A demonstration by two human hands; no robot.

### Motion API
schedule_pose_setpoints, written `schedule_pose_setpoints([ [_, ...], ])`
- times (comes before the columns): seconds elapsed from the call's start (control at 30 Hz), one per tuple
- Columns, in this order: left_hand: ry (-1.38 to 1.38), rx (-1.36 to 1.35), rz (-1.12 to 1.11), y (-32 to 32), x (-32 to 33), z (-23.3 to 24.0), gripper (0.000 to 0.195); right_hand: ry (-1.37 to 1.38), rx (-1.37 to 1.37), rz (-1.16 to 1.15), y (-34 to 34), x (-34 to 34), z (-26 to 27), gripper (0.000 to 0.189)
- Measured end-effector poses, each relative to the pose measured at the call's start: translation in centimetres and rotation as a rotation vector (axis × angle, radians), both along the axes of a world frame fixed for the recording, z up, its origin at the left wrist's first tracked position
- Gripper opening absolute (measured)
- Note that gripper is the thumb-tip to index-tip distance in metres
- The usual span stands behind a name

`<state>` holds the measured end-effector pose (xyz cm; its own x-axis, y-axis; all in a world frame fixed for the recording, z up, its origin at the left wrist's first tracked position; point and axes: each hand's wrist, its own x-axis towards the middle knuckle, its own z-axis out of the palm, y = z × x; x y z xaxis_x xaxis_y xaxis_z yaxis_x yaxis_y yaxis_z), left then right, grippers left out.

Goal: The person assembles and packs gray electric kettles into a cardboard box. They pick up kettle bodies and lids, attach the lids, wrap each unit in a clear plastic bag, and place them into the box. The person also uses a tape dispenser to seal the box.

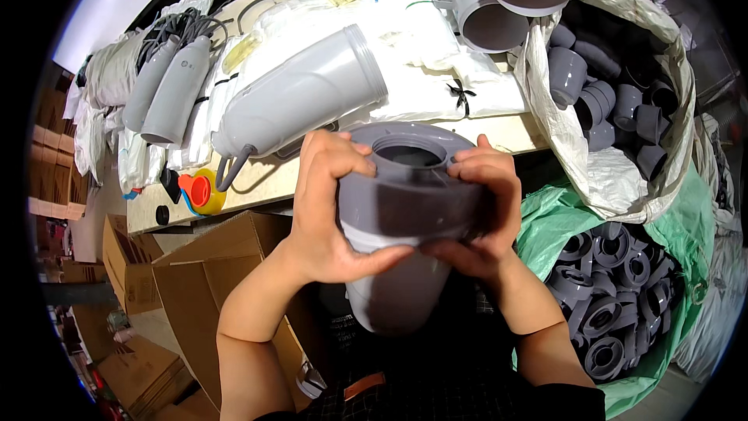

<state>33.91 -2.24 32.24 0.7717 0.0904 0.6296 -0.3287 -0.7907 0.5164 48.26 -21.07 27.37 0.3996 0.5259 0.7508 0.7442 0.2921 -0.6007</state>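
Between my two hands, close to my body, is a dark grey plastic collar [403, 202] with a round threaded opening facing up. It sits on top of a light grey plastic vessel body [391, 298], which hangs below it partly in shadow. My left hand [327, 210] grips the collar's left side, fingers on the top and thumb on the lower front. My right hand [488, 204] holds the right side in the same way. Whether the collar is fully seated on the body cannot be seen. Beyond my hands a large light grey plastic jug body [304, 90] lies on its side.
White plastic bags [409, 76] cover much of the bench. A white woven sack [613, 187] holds grey cups; a green sack [543, 210] holds dark collars. Two grey bottles [178, 93] lie left, near a yellow tape measure [216, 193]. An open cardboard box [210, 280] stands below.
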Motion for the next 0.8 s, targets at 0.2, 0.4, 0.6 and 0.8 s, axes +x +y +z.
schedule_pose_setpoints([
  [0.2,0.048,-0.322,0.176,0.0,2.7,-2.3,0.031,-0.052,-0.206,-0.100,2.1,-1.3,2.3,0.077],
  [0.4,-0.041,-0.560,0.305,-1.7,4.2,-4.6,0.031,0.018,-0.231,-0.164,2.3,-1.8,1.5,0.067],
  [0.6,-0.055,-0.490,0.357,-1.8,5.2,-5.4,0.031,0.062,-0.146,-0.175,2.6,-1.5,0.7,0.060],
  [0.8,0.005,-0.384,0.470,-2.2,6.3,-5.8,0.035,0.034,-0.095,-0.232,3.1,-0.9,-0.6,0.054],
])
